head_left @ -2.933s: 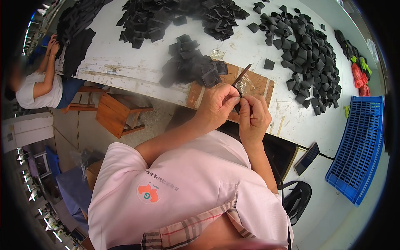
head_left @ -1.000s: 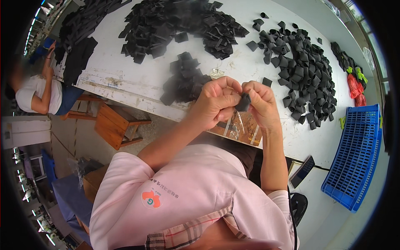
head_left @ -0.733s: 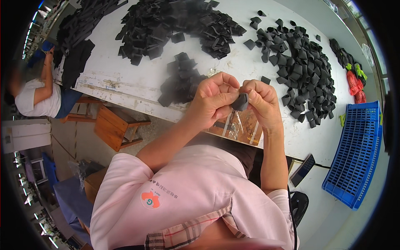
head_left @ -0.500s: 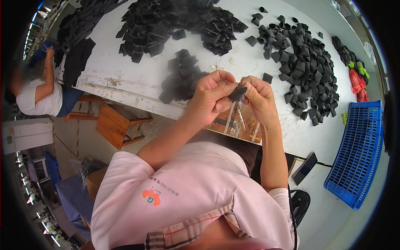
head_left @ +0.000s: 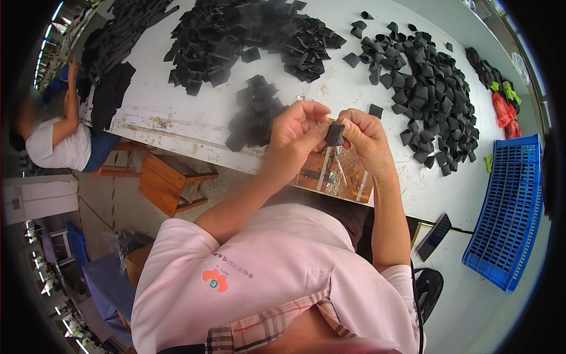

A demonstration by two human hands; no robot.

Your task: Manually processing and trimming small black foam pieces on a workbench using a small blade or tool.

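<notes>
My left hand (head_left: pixel 298 133) and my right hand (head_left: pixel 368 138) meet in front of me above the table's near edge. Between them is a small black fabric piece (head_left: pixel 335 135), folded or curled. My right thumb and fingers pinch its upper right side. The left thumb and fingertips close on its left edge, though my fingers hide part of that contact. Below the hands lies a brown wooden board (head_left: pixel 357 182) with strips of clear tape or film (head_left: pixel 335 176) on it. Just left of my left hand sits a small pile of flat black pieces (head_left: pixel 252 115).
Flat black pieces (head_left: pixel 206 53) heap at the far side; rolled black pieces (head_left: pixel 430 94) spread at right. A blue plastic crate (head_left: pixel 504 212) and a phone-like dark device (head_left: pixel 433 237) stand right. Wooden stool (head_left: pixel 168 183) and a seated co-worker (head_left: pixel 59 141) are left.
The black piece has turned from lying slanted to pointing more downward between my fingers. My left hand has shifted slightly left, and the co-worker's arm has moved a little.
</notes>
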